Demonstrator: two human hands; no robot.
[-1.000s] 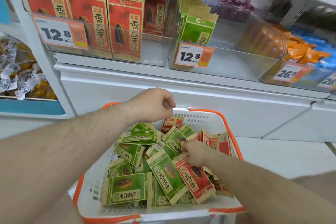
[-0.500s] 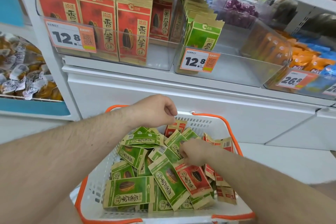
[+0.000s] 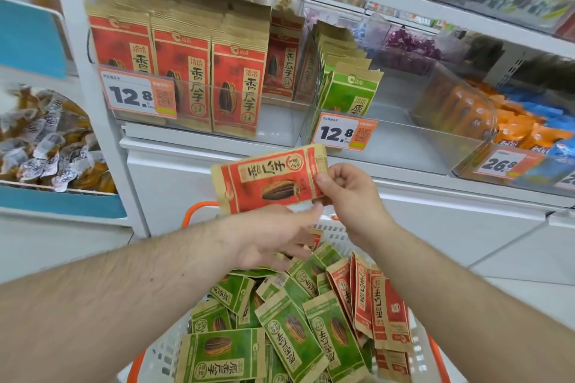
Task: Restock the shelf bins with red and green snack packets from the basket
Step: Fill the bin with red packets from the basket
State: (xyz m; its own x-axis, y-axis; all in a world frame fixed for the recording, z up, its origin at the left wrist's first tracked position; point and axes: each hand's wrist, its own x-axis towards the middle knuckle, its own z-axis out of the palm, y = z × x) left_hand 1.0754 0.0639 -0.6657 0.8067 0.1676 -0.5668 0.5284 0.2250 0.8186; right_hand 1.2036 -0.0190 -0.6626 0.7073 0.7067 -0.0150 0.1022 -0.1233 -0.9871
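Note:
My right hand (image 3: 348, 193) pinches a red snack packet (image 3: 267, 179) by its right end and holds it sideways above the basket (image 3: 161, 351). My left hand (image 3: 273, 236) is open under the packet, fingers stretched toward its lower edge. The white basket with orange rim holds several green packets (image 3: 289, 336) and red packets (image 3: 367, 298). On the shelf, the left clear bin (image 3: 280, 124) holds upright red packets (image 3: 183, 71). The bin to its right (image 3: 404, 146) holds green packets (image 3: 351, 93) at its left side.
Price tags reading 12.8 (image 3: 137, 96) hang on both bin fronts. Orange and blue snacks (image 3: 510, 121) fill bins further right. Wrapped snacks (image 3: 53, 146) lie in a blue-edged bin at the left. A white cabinet front (image 3: 435, 227) stands behind the basket.
My right hand has lifted a red packet out of the basket to just below the shelf. My left hand has uncurled and moved under the packet. The view has tilted upward.

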